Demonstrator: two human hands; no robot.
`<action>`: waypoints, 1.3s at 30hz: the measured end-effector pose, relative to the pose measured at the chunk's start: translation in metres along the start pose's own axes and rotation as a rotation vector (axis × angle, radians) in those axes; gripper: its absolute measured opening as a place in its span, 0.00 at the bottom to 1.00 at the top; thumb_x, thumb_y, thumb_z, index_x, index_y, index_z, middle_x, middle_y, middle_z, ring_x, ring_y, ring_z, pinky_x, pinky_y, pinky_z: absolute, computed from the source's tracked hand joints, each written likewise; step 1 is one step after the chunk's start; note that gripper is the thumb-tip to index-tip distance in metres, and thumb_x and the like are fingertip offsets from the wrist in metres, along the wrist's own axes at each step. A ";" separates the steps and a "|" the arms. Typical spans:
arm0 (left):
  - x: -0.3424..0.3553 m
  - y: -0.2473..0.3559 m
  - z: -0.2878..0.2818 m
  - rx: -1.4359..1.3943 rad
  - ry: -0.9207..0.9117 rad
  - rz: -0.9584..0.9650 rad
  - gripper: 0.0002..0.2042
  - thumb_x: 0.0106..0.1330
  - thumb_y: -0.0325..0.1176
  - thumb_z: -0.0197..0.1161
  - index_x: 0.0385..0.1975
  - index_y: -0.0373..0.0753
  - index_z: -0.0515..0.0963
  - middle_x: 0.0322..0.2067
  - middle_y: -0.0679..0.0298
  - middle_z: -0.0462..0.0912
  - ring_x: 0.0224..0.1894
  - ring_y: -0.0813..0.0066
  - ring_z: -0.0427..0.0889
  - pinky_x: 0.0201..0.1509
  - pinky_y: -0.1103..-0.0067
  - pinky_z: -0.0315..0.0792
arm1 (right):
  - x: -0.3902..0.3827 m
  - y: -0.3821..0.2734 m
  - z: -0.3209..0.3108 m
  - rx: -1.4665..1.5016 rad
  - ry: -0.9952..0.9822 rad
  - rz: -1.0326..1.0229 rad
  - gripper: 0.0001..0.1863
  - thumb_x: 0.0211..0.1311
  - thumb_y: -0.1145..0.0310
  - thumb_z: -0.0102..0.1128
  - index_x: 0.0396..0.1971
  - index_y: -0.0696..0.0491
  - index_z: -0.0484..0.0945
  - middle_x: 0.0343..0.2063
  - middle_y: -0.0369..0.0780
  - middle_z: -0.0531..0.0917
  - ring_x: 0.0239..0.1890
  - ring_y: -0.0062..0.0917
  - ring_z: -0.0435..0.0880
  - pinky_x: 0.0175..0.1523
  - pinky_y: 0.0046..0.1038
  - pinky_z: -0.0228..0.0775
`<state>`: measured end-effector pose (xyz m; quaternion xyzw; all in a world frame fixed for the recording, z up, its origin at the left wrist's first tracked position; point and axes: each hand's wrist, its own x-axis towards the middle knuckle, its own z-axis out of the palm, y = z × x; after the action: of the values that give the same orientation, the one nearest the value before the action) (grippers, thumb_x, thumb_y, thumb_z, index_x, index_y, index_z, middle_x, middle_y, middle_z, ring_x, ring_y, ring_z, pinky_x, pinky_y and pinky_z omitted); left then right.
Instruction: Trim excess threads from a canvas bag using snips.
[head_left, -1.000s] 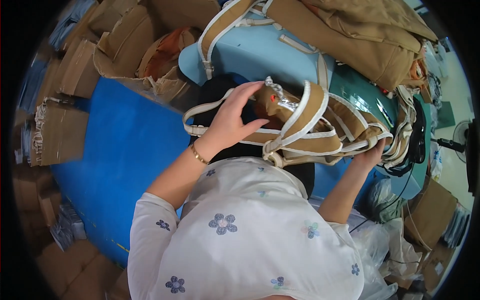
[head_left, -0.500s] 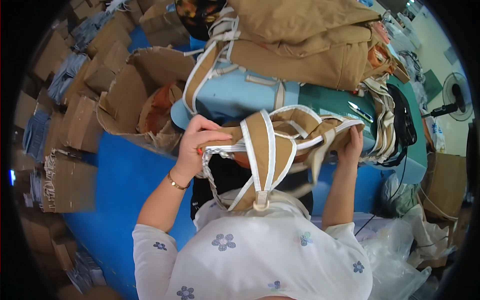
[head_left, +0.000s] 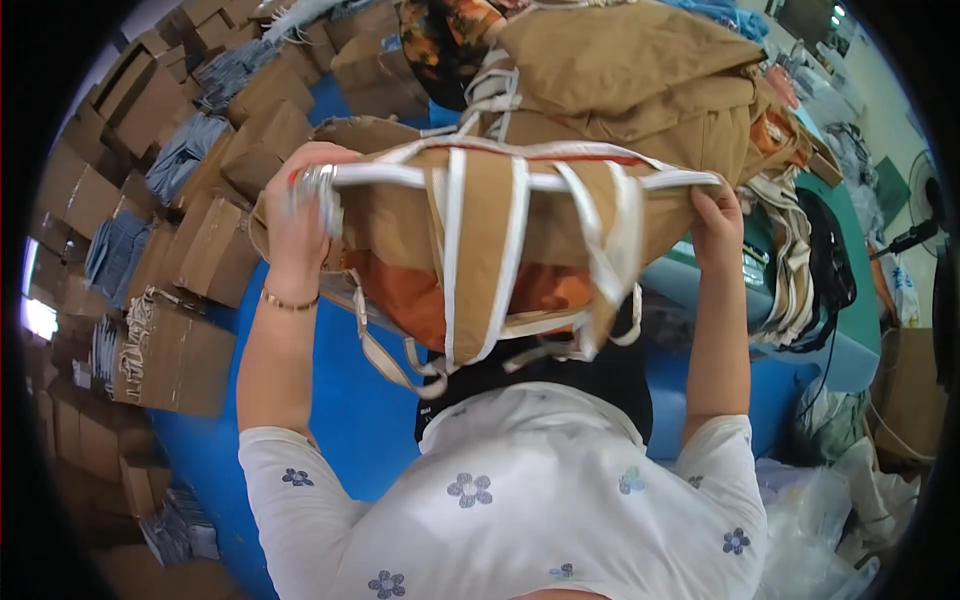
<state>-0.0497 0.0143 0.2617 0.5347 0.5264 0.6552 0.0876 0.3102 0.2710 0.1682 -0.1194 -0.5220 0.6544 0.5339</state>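
Between my two hands stretches a tan backpack (head_left: 405, 215) with white-edged straps (head_left: 487, 260) and an orange part (head_left: 405, 295) showing below. My left hand (head_left: 302, 215) is closed on the bag's upper left corner, next to a blurred silvery bundle hanging there. At the upper right corner, my right hand (head_left: 716, 228) grips the edge of the fabric. A white band runs along the top edge from hand to hand. Loose straps and a pale ring (head_left: 432, 386) dangle toward my body.
Beyond the bag, a pile of tan bags (head_left: 640, 80) covers the table (head_left: 855, 345). Another person's patterned sleeve (head_left: 450, 40) shows at the far side. Cardboard boxes (head_left: 175, 355) crowd the left; a fan (head_left: 925, 195) and clear plastic bags (head_left: 800, 510) are on the right.
Both hands have lifted and moved farther apart, the left outward to the left. The backpack has risen and spread out, its orange part now showing and its straps swinging.
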 end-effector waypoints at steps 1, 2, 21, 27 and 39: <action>0.012 -0.015 -0.012 -0.118 0.075 -0.152 0.13 0.51 0.17 0.48 0.34 0.31 0.77 0.35 0.59 0.81 0.40 0.70 0.79 0.46 0.78 0.72 | 0.015 0.004 0.007 -0.057 -0.051 -0.023 0.13 0.58 0.75 0.59 0.43 0.58 0.74 0.37 0.34 0.78 0.41 0.18 0.75 0.47 0.22 0.67; 0.027 -0.013 -0.016 -0.115 0.073 -0.123 0.13 0.51 0.17 0.48 0.34 0.31 0.77 0.35 0.59 0.81 0.40 0.70 0.79 0.46 0.78 0.72 | 0.020 0.005 0.007 -0.088 -0.013 -0.064 0.12 0.59 0.75 0.57 0.43 0.59 0.74 0.38 0.34 0.78 0.41 0.17 0.75 0.47 0.19 0.66; 0.112 -0.020 -0.026 0.184 0.034 -0.161 0.15 0.60 0.28 0.62 0.47 0.33 0.73 0.39 0.65 0.79 0.42 0.80 0.76 0.47 0.83 0.71 | 0.155 -0.043 0.040 -0.965 -0.259 -0.421 0.16 0.59 0.62 0.62 0.45 0.51 0.77 0.36 0.34 0.81 0.42 0.16 0.78 0.46 0.19 0.69; 0.155 -0.033 -0.007 -0.050 0.073 -0.229 0.15 0.60 0.29 0.63 0.45 0.33 0.72 0.38 0.62 0.80 0.40 0.76 0.79 0.42 0.81 0.74 | 0.187 -0.052 0.058 -1.226 0.011 -0.384 0.17 0.51 0.60 0.68 0.31 0.59 0.77 0.26 0.44 0.81 0.31 0.28 0.79 0.39 0.30 0.70; 0.079 -0.169 0.042 0.134 0.049 -0.462 0.11 0.61 0.35 0.61 0.38 0.36 0.73 0.27 0.67 0.77 0.27 0.81 0.74 0.31 0.83 0.69 | 0.187 -0.026 -0.031 -1.611 0.209 -0.395 0.24 0.54 0.50 0.61 0.40 0.57 0.76 0.37 0.50 0.81 0.42 0.45 0.79 0.46 0.37 0.70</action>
<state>-0.1253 0.1656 0.1721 0.3885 0.6792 0.5941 0.1866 0.2719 0.4389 0.2511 -0.4307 -0.7893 -0.0391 0.4359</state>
